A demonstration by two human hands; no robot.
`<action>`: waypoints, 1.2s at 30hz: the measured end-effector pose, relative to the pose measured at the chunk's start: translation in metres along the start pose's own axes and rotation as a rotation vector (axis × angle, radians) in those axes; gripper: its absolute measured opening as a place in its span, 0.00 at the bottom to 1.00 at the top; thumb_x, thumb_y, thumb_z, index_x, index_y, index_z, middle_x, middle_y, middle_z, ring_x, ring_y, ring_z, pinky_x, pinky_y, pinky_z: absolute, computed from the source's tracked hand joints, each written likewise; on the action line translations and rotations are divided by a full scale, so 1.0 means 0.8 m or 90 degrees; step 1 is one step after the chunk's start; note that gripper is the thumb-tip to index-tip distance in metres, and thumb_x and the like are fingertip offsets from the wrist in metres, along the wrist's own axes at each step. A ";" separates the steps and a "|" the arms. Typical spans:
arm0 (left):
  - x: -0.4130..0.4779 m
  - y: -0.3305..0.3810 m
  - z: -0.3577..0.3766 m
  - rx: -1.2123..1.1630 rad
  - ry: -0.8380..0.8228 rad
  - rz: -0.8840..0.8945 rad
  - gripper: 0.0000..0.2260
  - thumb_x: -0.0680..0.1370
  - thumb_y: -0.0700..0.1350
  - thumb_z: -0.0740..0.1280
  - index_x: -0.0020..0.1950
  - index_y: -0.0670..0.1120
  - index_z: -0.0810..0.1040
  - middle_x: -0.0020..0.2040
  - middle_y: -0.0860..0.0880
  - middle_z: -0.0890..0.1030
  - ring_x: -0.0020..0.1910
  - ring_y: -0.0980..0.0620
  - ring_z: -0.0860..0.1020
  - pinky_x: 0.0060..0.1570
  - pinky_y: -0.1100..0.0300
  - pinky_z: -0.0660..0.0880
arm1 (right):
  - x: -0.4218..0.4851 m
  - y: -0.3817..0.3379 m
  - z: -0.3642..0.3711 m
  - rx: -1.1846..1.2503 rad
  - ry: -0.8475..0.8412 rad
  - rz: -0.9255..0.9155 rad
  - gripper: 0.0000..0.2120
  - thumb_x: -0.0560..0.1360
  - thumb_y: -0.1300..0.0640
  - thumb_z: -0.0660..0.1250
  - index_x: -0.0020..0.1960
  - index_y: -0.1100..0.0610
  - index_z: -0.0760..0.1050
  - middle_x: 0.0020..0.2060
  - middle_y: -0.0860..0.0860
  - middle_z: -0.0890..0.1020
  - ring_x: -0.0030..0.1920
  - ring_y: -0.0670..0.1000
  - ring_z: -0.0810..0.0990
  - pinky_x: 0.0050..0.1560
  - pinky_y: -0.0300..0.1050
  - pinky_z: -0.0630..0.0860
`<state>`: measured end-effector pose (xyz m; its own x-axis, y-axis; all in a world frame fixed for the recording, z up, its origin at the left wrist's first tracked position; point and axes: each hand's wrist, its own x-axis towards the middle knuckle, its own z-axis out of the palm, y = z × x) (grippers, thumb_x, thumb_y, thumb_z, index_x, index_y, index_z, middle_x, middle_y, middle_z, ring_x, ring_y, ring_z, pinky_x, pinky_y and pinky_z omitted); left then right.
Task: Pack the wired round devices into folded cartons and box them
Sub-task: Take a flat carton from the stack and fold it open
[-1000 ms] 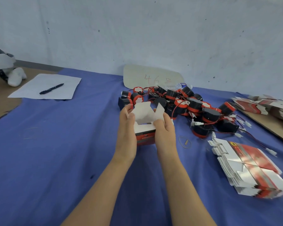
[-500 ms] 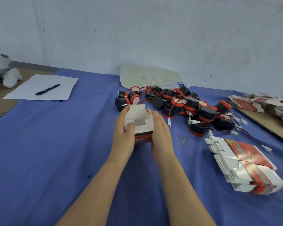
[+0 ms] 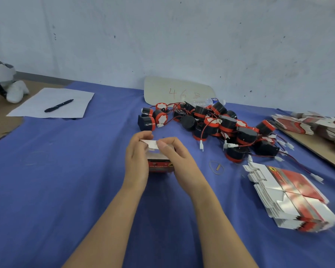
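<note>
Blue-clothed surface (image 3: 66,180) below scuffed pale wall (image 3: 162,35) | left hand (image 3: 136,163) and right hand (image 3: 180,161): fingers (image 3: 163,147) curled, pinching carton (image 3: 159,165) flap | round devices (image 3: 213,122) heaped behind

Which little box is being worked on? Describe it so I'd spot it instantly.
On the blue cloth, just in front of the heap of black-and-red round devices, the left hand and right hand meet. Between them stands a red-and-white carton, the only one opened into a box; the other cartons lie flat in stacks.
</note>
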<state>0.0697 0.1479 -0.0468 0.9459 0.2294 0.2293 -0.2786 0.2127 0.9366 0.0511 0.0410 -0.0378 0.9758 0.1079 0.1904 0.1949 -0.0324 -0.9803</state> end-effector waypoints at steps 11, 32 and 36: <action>-0.007 -0.004 0.005 0.060 0.029 0.126 0.19 0.75 0.63 0.47 0.46 0.61 0.75 0.41 0.56 0.81 0.40 0.57 0.79 0.40 0.65 0.75 | 0.000 -0.016 -0.013 -0.231 0.042 0.012 0.14 0.74 0.53 0.71 0.58 0.50 0.76 0.49 0.47 0.80 0.47 0.49 0.80 0.43 0.44 0.81; -0.004 -0.008 0.002 0.069 -0.008 0.222 0.18 0.78 0.61 0.46 0.48 0.61 0.75 0.41 0.56 0.82 0.41 0.56 0.79 0.43 0.63 0.74 | -0.006 -0.022 -0.015 -0.195 -0.009 0.050 0.07 0.75 0.51 0.69 0.52 0.51 0.76 0.43 0.52 0.82 0.38 0.50 0.82 0.40 0.50 0.83; -0.007 -0.007 0.002 0.084 -0.023 0.228 0.18 0.78 0.62 0.46 0.49 0.61 0.75 0.41 0.57 0.82 0.41 0.56 0.80 0.42 0.59 0.75 | -0.006 -0.023 -0.017 -0.200 -0.011 0.043 0.05 0.75 0.53 0.69 0.50 0.50 0.76 0.43 0.51 0.82 0.39 0.52 0.83 0.41 0.52 0.83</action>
<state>0.0663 0.1437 -0.0525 0.7980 0.2334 0.5556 -0.5715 0.0004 0.8206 0.0445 0.0274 -0.0197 0.9862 0.1123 0.1215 0.1534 -0.3454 -0.9258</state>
